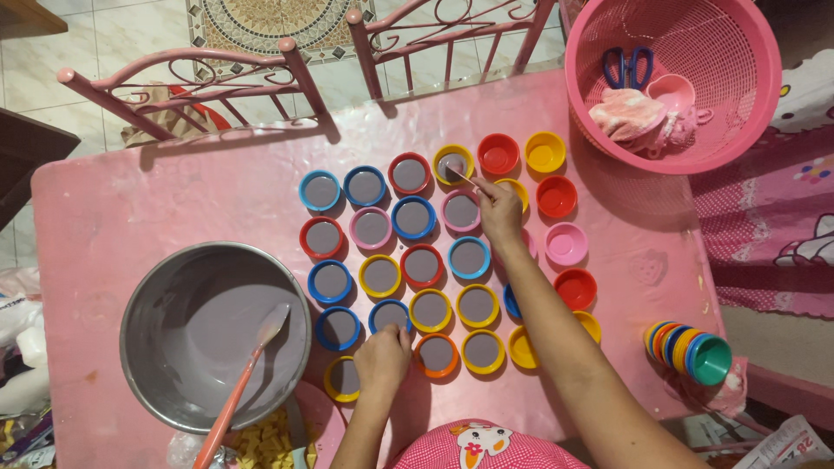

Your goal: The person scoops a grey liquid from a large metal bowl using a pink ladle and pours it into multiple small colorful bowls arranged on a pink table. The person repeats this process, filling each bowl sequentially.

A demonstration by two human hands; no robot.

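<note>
Right hand (499, 213) reaches far across pink table (156, 200), fingers pinching small spoon (458, 174), tip over yellow cup (453, 162) in far row — cup already shows grey batter.

Left hand (382, 356) curled loosely at near edge, resting by blue cup (390, 314), holds nothing visible; seems to brace.

Cups set in tight grid, filled ones left, empty ones (557, 196) right.

Metal bowl (215, 334) of grey batter near left, ladle (248, 373) leaning inside. Spare stacked cups (691, 349) near right. Pink basket (673, 78) far right.
</note>
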